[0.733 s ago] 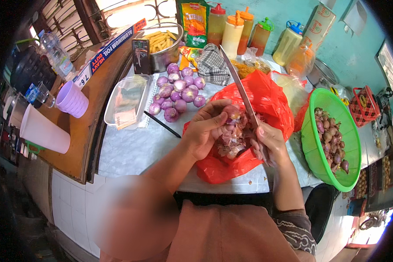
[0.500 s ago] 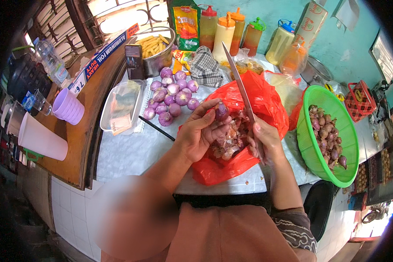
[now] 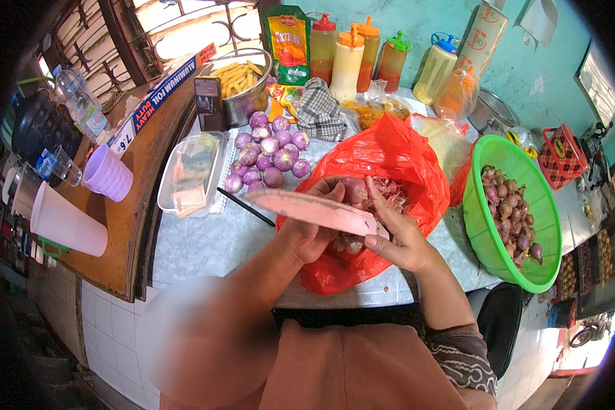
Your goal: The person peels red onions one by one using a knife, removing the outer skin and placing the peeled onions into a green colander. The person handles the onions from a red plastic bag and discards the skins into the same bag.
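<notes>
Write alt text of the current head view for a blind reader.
A person's left hand holds a round purple shallot over an open red plastic bag; the right hand holds a broad metal knife. Peeled purple shallots lie at left, brownish unpeeled shallots in a green plastic colander at right.

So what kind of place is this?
Maybe a small eatery's kitchen, though I can't be sure: there's a row of sauce squeeze bottles, a metal pot of fries, and a green plastic colander holding shallots.
</notes>
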The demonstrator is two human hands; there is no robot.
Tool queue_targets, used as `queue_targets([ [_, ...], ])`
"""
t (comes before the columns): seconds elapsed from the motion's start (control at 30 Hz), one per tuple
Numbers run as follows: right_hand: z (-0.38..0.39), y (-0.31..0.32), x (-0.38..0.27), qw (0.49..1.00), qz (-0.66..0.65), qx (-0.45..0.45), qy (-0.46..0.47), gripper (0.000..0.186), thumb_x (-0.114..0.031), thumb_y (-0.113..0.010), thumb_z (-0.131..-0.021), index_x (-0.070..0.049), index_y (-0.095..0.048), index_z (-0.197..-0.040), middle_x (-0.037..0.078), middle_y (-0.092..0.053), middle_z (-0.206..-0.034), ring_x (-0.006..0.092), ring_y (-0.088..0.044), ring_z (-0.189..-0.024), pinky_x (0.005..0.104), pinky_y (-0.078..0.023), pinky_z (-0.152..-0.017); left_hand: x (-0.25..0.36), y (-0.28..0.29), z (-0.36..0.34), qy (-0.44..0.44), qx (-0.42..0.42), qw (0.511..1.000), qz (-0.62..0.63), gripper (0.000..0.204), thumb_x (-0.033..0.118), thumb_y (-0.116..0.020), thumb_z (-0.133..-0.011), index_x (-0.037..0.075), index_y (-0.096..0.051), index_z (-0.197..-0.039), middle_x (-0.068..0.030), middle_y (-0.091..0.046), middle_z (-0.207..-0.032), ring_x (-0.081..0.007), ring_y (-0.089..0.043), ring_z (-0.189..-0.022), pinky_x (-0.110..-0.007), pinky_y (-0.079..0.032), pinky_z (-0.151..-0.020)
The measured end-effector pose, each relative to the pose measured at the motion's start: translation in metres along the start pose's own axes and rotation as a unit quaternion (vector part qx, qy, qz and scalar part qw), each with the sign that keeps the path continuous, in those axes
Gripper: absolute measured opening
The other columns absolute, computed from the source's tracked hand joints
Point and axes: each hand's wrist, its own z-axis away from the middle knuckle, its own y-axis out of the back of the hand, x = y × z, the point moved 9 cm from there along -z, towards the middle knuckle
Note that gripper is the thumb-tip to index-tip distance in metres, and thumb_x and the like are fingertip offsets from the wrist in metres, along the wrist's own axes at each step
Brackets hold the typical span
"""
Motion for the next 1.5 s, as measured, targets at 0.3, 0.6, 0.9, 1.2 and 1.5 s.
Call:
queue_targets([
  [0.3, 0.0, 0.009, -0.001, 0.997, -0.055, 0.044, 0.034, 0.067, -0.03, -0.055, -0.086, 0.002, -0.023, -0.136, 0.019, -0.033, -0.137, 0.0242, -0.035, -0.126, 0.0312, -0.025, -0.102, 0.006, -0.006, 0.004, -0.019, 0.05, 0.998, -0.039, 0.037, 0.009, -0.057, -0.083, 0.005, -0.045, -0.118, -0.0087, -0.058, -0.1, -0.0167, -0.061, -0.082, -0.029, -0.052, -0.065],
  [0.6, 0.002, 0.006, 0.007, 0.997, -0.068, 0.029, 0.008, 0.067, -0.025, -0.056, -0.084, 0.002, -0.024, -0.136, 0.017, -0.032, -0.139, 0.0233, -0.033, -0.127, 0.0319, -0.024, -0.103, 0.011, -0.002, 0.004, -0.064, 0.093, 0.981, -0.16, 0.032, 0.012, -0.063, -0.075, 0.004, -0.052, -0.103, -0.0057, -0.059, -0.096, -0.0141, -0.058, -0.088, -0.028, -0.047, -0.076],
  [0.9, 0.004, 0.006, 0.003, 0.998, -0.055, 0.033, 0.023, 0.066, -0.026, -0.058, -0.083, 0.005, -0.028, -0.133, 0.018, -0.033, -0.138, 0.0258, -0.034, -0.127, 0.0326, -0.024, -0.103, 0.02, -0.004, 0.006, -0.093, 0.095, 0.959, -0.251, 0.028, 0.022, -0.065, -0.077, 0.006, -0.052, -0.096, -0.0051, -0.06, -0.09, -0.0116, -0.058, -0.083, -0.026, -0.047, -0.074],
  [1.2, 0.004, 0.006, 0.008, 0.997, -0.076, 0.03, 0.012, 0.065, -0.023, -0.059, -0.082, 0.007, -0.029, -0.132, 0.02, -0.035, -0.136, 0.0253, -0.036, -0.125, 0.0316, -0.026, -0.102, 0.019, 0.002, 0.009, -0.105, 0.128, 0.956, -0.243, 0.03, 0.012, -0.066, -0.074, 0.005, -0.049, -0.098, -0.0065, -0.059, -0.093, -0.0132, -0.058, -0.085, -0.028, -0.048, -0.076],
  [1.5, 0.006, 0.006, 0.007, 0.99, -0.117, 0.064, 0.043, 0.066, -0.024, -0.06, -0.082, 0.01, -0.03, -0.13, 0.02, -0.037, -0.134, 0.0251, -0.035, -0.125, 0.0328, -0.025, -0.102, 0.02, -0.015, 0.015, -0.141, 0.061, 0.934, -0.323, 0.035, -0.002, -0.059, -0.078, 0.0, -0.045, -0.109, -0.0092, -0.056, -0.102, -0.0153, -0.056, -0.095, -0.029, -0.046, -0.083],
])
